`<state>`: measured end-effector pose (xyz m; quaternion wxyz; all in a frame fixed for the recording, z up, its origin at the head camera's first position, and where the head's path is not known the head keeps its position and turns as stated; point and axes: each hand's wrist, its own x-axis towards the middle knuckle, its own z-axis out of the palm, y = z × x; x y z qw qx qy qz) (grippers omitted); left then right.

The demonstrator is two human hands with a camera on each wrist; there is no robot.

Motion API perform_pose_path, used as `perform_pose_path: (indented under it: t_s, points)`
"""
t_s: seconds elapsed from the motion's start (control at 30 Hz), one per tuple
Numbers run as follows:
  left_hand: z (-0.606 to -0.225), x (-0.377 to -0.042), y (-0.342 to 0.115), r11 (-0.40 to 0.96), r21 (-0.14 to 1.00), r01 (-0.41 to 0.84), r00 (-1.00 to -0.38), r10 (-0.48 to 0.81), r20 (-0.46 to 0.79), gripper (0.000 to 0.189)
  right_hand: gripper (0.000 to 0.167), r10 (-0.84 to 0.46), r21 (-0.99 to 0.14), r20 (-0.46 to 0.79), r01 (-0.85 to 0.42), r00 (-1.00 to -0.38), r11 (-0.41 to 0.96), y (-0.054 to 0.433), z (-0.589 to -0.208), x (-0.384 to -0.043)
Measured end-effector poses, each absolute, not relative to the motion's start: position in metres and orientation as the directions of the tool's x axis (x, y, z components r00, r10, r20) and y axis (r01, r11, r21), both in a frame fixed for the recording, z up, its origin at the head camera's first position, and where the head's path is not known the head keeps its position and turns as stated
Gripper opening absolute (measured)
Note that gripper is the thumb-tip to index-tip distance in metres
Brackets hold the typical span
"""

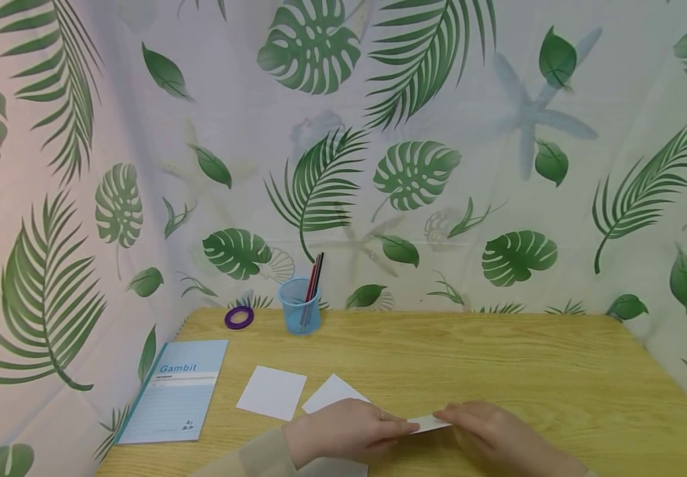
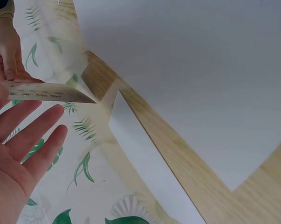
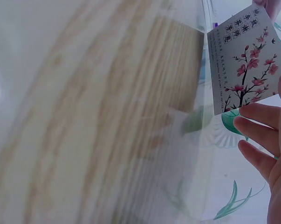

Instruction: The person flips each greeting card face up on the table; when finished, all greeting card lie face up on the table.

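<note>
A thin card is held edge-on above the table between both hands. My left hand pinches its left end, and my right hand grips the right end. The right wrist view shows the card's printed face, with pink blossoms on a dark branch and characters along the top. Seen from the left wrist, the card lies between thumb and forefinger while the other left fingers spread loosely below. White square sheets lie left of the hands, one sheet partly behind the left hand.
Another pale sheet shows under the left wrist. A blue Gambit notebook lies at the left of the wooden table. Near the back edge are a purple ring and a blue mesh cup holding pencils. Leaf-print cloth surrounds the table.
</note>
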<state>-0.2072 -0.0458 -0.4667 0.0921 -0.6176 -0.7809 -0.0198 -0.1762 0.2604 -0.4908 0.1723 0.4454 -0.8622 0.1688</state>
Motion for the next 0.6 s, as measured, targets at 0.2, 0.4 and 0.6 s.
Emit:
perform_pose_path:
  t_s: [0.2,0.4,0.6]
  points:
    - [-0.463,-0.207,-0.046,0.231,0.051,0.972,-0.237,0.938,0.252,0.046,0.056,-0.65,-0.256,0.529,-0.833,-0.545,0.49,0.26,-0.491,-0.179]
    - [-0.456,-0.206,-0.044,0.253,0.212,0.944,-0.303,0.918,0.255,0.048,0.058,-0.593,-0.25,0.615,-0.842,-0.52,0.479,0.26,-0.491,-0.181]
    - [-0.456,-0.208,-0.041,0.25,0.328,0.911,-0.353,0.885,0.303,0.047,0.06,-0.548,-0.276,0.64,-0.827,-0.538,0.489,0.259,-0.489,-0.181]
